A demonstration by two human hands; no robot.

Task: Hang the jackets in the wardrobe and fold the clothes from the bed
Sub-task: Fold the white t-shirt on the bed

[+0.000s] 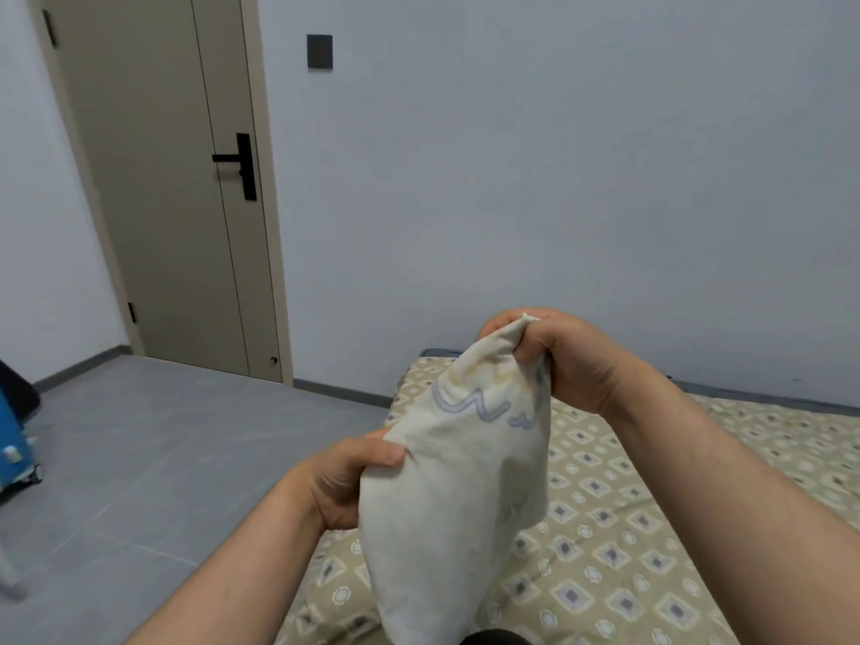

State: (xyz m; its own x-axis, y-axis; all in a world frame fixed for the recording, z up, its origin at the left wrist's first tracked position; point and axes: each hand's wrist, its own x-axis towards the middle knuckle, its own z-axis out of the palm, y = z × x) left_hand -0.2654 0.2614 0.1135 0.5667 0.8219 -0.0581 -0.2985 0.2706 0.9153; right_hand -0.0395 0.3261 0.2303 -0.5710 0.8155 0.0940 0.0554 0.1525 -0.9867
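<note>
While held above the patterned bed (628, 528), the cream garment (456, 495) hangs limp and light. Right hand (572, 360) pinches its top edge; left hand (349, 481) grips the side. Hold by corners.

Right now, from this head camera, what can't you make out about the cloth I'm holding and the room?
Head view:
- cream cloth: bunched between the left hand and right hand, garment type unclear; bottom edge cuts it off.
- left fingers: hidden behind the cloth.
- blue object: cut off by the left edge.
- dark shape: cut off by the bottom edge.
</note>
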